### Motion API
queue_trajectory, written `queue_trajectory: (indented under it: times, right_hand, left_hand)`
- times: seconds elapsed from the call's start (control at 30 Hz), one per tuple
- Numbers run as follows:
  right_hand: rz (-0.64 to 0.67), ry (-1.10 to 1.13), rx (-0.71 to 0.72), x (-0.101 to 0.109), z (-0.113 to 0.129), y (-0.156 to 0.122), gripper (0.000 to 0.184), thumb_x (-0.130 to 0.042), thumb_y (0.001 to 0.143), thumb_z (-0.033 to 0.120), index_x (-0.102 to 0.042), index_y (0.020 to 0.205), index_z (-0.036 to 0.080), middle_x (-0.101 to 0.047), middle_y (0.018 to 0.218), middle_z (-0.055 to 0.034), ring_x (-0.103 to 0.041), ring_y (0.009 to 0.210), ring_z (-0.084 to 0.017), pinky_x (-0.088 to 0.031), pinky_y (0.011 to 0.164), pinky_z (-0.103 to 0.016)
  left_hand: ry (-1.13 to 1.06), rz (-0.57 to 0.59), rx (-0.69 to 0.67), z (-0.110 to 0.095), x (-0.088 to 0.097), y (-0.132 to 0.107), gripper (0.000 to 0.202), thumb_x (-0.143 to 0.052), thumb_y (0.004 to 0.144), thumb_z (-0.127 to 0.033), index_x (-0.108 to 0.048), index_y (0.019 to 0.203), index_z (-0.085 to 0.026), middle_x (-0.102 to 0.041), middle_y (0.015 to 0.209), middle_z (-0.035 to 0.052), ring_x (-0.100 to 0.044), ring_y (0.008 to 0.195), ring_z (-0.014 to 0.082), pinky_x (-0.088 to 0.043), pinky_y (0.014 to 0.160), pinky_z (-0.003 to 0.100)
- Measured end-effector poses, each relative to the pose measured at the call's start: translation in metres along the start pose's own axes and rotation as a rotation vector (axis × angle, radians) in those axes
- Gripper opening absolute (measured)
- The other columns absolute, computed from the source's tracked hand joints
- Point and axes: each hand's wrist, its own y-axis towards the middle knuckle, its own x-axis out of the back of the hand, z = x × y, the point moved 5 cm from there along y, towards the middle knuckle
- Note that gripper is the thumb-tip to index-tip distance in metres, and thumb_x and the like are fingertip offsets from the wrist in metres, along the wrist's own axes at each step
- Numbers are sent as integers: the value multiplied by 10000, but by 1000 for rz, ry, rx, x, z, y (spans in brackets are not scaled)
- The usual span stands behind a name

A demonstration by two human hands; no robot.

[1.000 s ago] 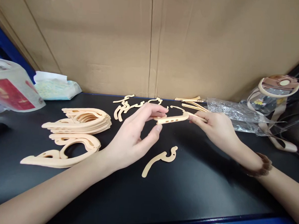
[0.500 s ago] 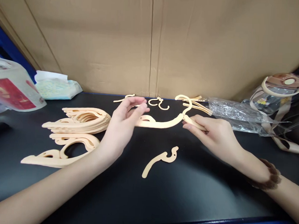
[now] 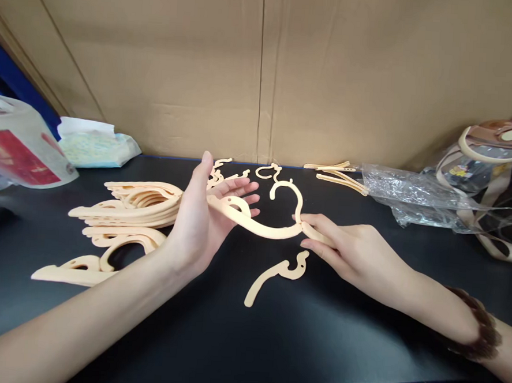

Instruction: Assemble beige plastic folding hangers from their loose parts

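Observation:
My left hand [image 3: 204, 217] is open, palm up with the fingers spread, and one end of a beige curved hanger piece [image 3: 262, 226] rests across its fingers. My right hand [image 3: 347, 252] pinches the other end of that piece, near its hook. A loose half-hanger piece [image 3: 277, 273] lies on the black table [image 3: 316, 334] just below the two hands. To the left of my left hand sits a stack of finished beige hangers [image 3: 129, 207].
Several small beige pieces [image 3: 226, 172] lie by the cardboard wall, with thin strips [image 3: 339, 176] to their right. A crumpled clear plastic bag [image 3: 403, 195] and a bottle with a strap [image 3: 488, 153] are at the right. A tissue pack [image 3: 94, 144] and a plastic container [image 3: 15, 151] stand at the left.
The hanger piece has turned and come nearer to me, its hook now standing up. My left hand went from gripping its end to lying open under it. My right hand kept its pinch.

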Motion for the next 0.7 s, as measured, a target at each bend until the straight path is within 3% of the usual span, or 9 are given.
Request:
queue_trajectory:
  times: [0.2, 0.4, 0.5, 0.6, 0.7]
  right_hand:
    - [-9, 10, 243, -2, 22, -6, 263, -393, 1018, 284, -557, 1194, 176, -727, 821, -18, -674, 629, -152, -417, 534, -250]
    - [-92, -34, 323, 1, 32, -10, 270, -401, 1020, 259, -564, 1203, 146, -739, 916, -40, -664, 625, -146, -422, 546, -266]
    - [-130, 17, 313, 8, 31, -9, 270, -387, 1024, 254, -568, 1188, 138, -725, 827, -26, -629, 585, -129, -415, 537, -252]
    - [-156, 5, 341, 13, 31, -7, 267, -376, 1023, 241, -629, 1024, 157, -702, 765, -26, -593, 566, -128, -400, 541, -255]
    - [-144, -13, 366, 14, 31, -5, 309, -378, 1021, 254, -637, 873, 172, -685, 753, -28, -545, 566, -128, -380, 558, -268]
  left_hand:
    - [28, 25, -15, -1, 1, 3, 619, -447, 819, -733, -673, 834, -157, -682, 1079, 132, -644, 997, 263, -559, 825, 335]
    - [206, 139, -235, -10, -11, -4, 581, -317, 906, -656, -633, 850, -171, -656, 966, 86, -609, 819, 201, -520, 667, 287]
    - [472, 330, -337, -5, -25, -18, 356, -468, 907, -520, -598, 924, -188, -622, 993, 56, -592, 852, 189, -501, 698, 277]
    - [725, 623, -226, 17, -38, -36, 306, -533, 903, -458, -549, 1061, -197, -622, 987, 51, -606, 884, 204, -497, 761, 314]
    - [708, 708, -161, 28, -40, -45, 340, -472, 945, -468, -511, 1173, -220, -633, 1073, 56, -612, 988, 225, -507, 804, 333]
